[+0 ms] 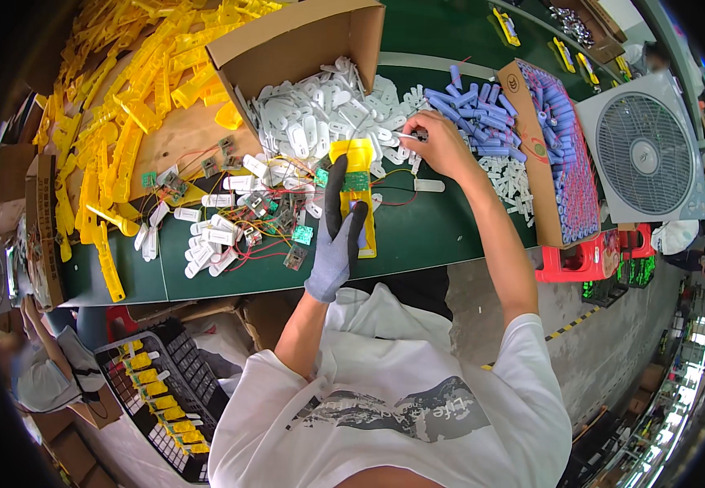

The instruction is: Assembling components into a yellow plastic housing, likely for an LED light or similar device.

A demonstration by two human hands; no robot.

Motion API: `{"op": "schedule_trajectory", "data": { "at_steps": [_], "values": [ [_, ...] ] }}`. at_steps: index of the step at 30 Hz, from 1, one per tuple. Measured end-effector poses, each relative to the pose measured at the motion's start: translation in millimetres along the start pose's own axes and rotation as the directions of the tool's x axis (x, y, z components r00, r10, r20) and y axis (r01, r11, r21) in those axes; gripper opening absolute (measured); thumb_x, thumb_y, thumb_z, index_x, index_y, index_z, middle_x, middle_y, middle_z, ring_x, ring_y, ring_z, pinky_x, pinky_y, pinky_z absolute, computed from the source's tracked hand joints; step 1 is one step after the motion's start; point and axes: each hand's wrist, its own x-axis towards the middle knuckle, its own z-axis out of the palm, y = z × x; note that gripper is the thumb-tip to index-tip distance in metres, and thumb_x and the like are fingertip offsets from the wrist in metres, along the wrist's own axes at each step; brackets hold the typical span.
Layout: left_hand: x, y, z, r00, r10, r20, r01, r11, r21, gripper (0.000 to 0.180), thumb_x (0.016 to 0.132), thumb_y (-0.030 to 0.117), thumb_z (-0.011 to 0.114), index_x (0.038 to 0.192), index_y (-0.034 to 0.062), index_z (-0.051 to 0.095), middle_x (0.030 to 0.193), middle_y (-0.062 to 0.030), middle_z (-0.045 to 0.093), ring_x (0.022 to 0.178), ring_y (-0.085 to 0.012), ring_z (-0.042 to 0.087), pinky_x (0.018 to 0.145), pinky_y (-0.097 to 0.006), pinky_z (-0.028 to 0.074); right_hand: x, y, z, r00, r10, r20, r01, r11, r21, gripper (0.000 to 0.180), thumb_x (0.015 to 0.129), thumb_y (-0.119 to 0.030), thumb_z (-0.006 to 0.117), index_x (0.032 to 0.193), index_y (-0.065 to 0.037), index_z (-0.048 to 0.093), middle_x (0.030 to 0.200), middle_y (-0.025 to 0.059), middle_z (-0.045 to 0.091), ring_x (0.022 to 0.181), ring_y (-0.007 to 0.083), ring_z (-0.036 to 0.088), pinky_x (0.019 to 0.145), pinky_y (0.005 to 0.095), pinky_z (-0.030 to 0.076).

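My left hand (336,256), in a grey glove with black fingers, is closed around a long yellow plastic housing (352,150). A green circuit board (356,181) sits inside the housing, and thin red and yellow wires trail off to its right. My bare right hand (442,146) pinches a small white plastic piece (405,135) at the right edge of a heap of white plastic covers (308,122). Just beyond that hand lie loose blue cylindrical cells (478,114). Left of the gloved hand, white cases and wired circuit boards (267,207) lie tangled on the green table (417,236).
Yellow housings (117,146) are piled at the left. An open cardboard box (295,37) spills the covers. At right stand a carton (523,122) of blue cells, small white parts (507,187) and a fan (644,154). A black crate (117,382) holds yellow units below left, near a seated person (39,374).
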Motion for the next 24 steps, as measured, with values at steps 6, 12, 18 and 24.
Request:
{"op": "schedule_trajectory", "data": {
  "at_steps": [6,12,18,24],
  "values": [
    [10,-15,10,0.999,-0.006,-0.032,0.008,0.998,0.063,0.049,0.1,0.011,0.046,0.147,0.0141,0.033,0.119,-0.0042,0.052,0.082,-0.0039,0.049,0.072,-0.021,0.046,-36,-18,-6,0.945,0.233,-0.229,-0.131,0.913,0.386,0.015,0.09,-0.014,0.065,0.093,0.001,0.065,0.072,0.0044,0.062,0.059,0.0071,0.055,0.053,0.0226,0.044],
    [15,-28,16,0.998,0.048,-0.048,-0.039,0.983,0.177,0.039,0.099,0.011,0.047,0.136,0.0009,0.044,0.116,-0.0083,0.057,0.103,-0.0135,0.053,0.093,-0.028,0.043,-83,-59,15,0.971,0.096,0.22,-0.235,0.574,0.785,0.011,0.088,-0.009,0.066,0.091,0.0,0.071,0.074,0.0029,0.063,0.057,0.0073,0.055,0.051,0.0212,0.044],
    [15,-27,28,0.985,0.164,-0.045,-0.139,0.93,0.341,0.038,0.093,0.007,0.052,0.13,-0.0019,0.05,0.124,-0.0168,0.058,0.113,-0.0213,0.056,0.097,-0.032,0.042,-89,-45,28,0.967,0.168,0.191,-0.251,0.492,0.834,0.014,0.087,-0.013,0.068,0.083,0.0,0.065,0.072,0.0,0.06,0.059,0.0038,0.052,0.053,0.0201,0.042],
    [13,-34,27,0.983,0.18,-0.042,-0.147,0.897,0.416,0.04,0.091,0.006,0.054,0.13,0.0005,0.051,0.12,-0.0178,0.059,0.107,-0.025,0.06,0.09,-0.033,0.046,-90,-48,35,0.955,0.233,0.184,-0.271,0.425,0.864,0.017,0.084,-0.01,0.07,0.094,0.0,0.061,0.078,-0.0004,0.059,0.067,0.0031,0.053,0.06,0.0188,0.044]
  ]
}}
